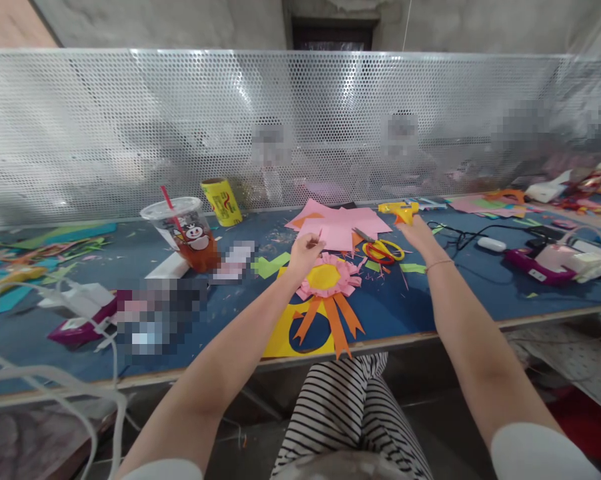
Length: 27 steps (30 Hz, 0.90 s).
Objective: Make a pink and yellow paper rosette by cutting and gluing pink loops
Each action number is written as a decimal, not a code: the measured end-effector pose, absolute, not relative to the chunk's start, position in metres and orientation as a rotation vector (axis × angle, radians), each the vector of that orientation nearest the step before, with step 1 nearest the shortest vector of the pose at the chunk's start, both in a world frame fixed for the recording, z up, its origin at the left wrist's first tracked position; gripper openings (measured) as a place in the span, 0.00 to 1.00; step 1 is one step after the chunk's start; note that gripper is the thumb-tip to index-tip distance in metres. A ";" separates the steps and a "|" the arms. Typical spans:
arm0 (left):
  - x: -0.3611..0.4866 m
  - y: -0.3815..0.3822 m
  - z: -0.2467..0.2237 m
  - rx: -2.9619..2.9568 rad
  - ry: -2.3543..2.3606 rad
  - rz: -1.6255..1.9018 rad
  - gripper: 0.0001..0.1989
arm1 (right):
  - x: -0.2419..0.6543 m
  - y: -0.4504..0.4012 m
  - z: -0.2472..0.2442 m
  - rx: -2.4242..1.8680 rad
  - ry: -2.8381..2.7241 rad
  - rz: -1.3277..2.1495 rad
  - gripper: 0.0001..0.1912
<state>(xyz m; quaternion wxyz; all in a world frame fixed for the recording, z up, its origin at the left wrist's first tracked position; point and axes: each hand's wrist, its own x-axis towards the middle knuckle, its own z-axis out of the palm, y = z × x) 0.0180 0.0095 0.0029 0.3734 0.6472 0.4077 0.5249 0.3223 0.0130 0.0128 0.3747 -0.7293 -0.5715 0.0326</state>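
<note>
My right hand (pixel 414 230) is closed around the handle of a yellow glue gun (pixel 391 208), whose nozzle points left. Fingertips pinched together, my left hand (pixel 308 252) hovers at the upper left of a paper rosette (pixel 325 277); what it holds is too small to make out. The rosette has a yellow round centre, a pleated pink rim and several orange ribbon tails (pixel 339 327) reaching the table edge. Beneath it lies a yellow sheet (pixel 279 333) with a round hole. Scissors (pixel 384 251) with yellow and red handles lie between my hands, touching pink paper sheets (pixel 330 223).
A lidded drink cup (pixel 196 243) with a red straw stands left, near a yellow can (pixel 223 201). Purple power strips (pixel 535 265) with cables lie on both sides. A perforated metal screen (pixel 180 133) borders the back. Green paper scraps (pixel 270 265) and pink shreds litter the blue tabletop.
</note>
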 end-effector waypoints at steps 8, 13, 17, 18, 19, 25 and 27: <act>0.020 0.004 0.002 1.725 1.026 1.284 0.10 | 0.266 -0.007 0.027 -1.830 -1.602 -0.119 0.31; 0.022 0.002 0.001 1.729 0.994 1.273 0.12 | 0.252 -0.017 0.030 -1.785 -1.633 -0.289 0.30; 0.024 0.002 0.001 1.770 0.993 1.233 0.09 | 0.248 -0.019 0.031 -1.735 -1.713 -0.379 0.27; 0.024 0.002 0.001 1.775 0.994 1.223 0.09 | 0.246 -0.019 0.031 -1.725 -1.736 -0.394 0.27; 0.024 0.002 0.001 1.776 0.997 1.217 0.09 | 0.245 -0.019 0.031 -1.715 -1.756 -0.407 0.27; 0.025 0.000 0.002 1.777 0.990 1.211 0.10 | 0.242 -0.019 0.030 -1.693 -1.784 -0.454 0.26; 0.025 -0.001 0.002 1.777 0.983 1.212 0.10 | 0.242 -0.018 0.029 -1.702 -1.784 -0.456 0.26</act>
